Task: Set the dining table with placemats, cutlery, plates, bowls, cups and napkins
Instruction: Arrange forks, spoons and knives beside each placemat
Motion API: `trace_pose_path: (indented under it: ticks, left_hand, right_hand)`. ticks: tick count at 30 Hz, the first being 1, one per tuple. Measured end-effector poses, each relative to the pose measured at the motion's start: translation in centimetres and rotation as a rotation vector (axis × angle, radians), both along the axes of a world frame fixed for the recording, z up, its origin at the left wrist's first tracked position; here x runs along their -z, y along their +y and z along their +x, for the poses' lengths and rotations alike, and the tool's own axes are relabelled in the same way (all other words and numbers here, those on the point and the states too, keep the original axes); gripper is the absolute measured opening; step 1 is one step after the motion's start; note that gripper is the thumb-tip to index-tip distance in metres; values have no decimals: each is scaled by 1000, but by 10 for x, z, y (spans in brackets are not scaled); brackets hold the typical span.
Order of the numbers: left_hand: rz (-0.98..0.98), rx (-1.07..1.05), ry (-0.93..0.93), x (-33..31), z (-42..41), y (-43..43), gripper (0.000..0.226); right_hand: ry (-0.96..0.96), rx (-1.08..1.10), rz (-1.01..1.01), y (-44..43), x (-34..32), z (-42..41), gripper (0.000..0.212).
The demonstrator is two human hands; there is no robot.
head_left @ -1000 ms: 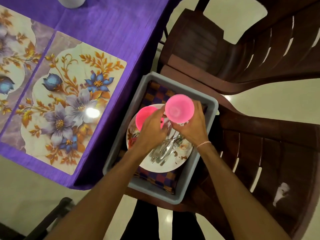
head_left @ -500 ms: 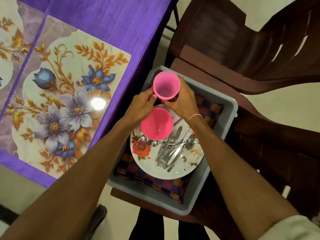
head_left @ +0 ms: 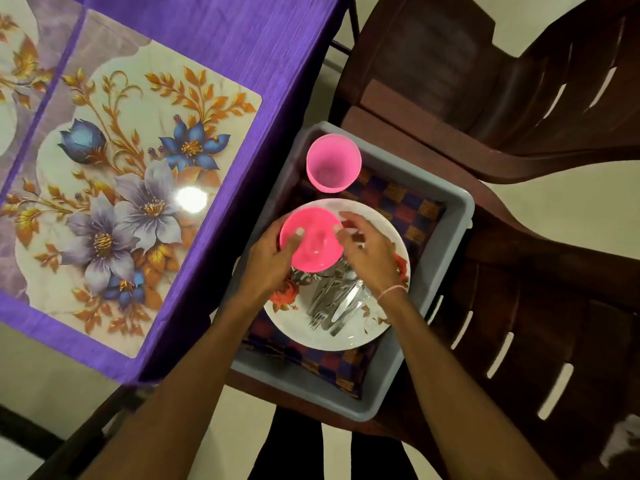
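A grey tub on a brown chair holds a white floral plate with several pieces of cutlery and a pink bowl on it. A pink cup stands upright in the tub's far corner on a checked cloth. My left hand grips the bowl's left rim, thumb inside it. My right hand hovers at the bowl's right edge, fingers spread and loosely bent, one fingertip at the rim. A floral placemat lies on the purple tablecloth to the left.
Two brown plastic chairs stand on the right; the tub sits on the nearer one's seat. A second placemat shows at the far left edge. The table's corner is just left of the tub. My legs are below.
Both hands let go of the pink cup, which now stands in the tub's far corner. They moved back to the pink bowl; my left hand has taken hold of its rim.
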State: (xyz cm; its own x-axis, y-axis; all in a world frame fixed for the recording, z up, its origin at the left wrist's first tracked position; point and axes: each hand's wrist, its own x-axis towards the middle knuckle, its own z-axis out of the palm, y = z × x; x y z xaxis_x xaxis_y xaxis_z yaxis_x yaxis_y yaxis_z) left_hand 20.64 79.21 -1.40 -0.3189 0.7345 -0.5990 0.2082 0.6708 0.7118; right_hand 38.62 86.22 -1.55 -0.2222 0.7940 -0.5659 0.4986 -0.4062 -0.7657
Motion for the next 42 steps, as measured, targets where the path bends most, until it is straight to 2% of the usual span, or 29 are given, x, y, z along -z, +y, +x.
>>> trace_pose_path:
  ticks: [3,6,10,14,17,20,24,27,31,35,38,40,42]
  left_hand:
    - [-32,-29,92,0,11,-3,44]
    - [-16,-35,143,-10,21,6,43]
    - [1,4,54,-24,56,28,47]
    - [44,212,-48,-21,105,65,51]
    - [38,365,-6,-4,128,99,56]
    - [-16,433,1,11,139,118,51]
    - [-65,408,-58,17,135,119,57]
    - [-57,394,-85,15,127,112,53]
    - [4,268,-133,10,110,92,53]
    - [84,181,74,16,80,55,35]
    - [58,170,271,27,56,19,26]
    - [51,225,400,35,40,-6,26]
    - [27,293,514,42,29,-25,28]
  right_hand:
    - [-40,-124,16,-16,-5,-10,48]
    - [-90,-69,68,-20,-7,-8,49]
    - [-181,62,145,-11,-16,28,45]
    - [-334,188,212,17,-21,77,33]
    - [-464,198,224,44,-19,106,40]
    - [-458,221,154,59,-17,117,47]
    - [-433,167,100,54,-17,112,53]
    - [-471,157,118,51,-15,107,57]
    - [-515,204,156,47,-9,110,57]
    - [-433,266,184,31,-3,111,59]
    - [-445,389,320,5,-3,102,59]
    - [-449,460,439,-14,-6,94,46]
    - [-389,415,492,-32,-4,84,28]
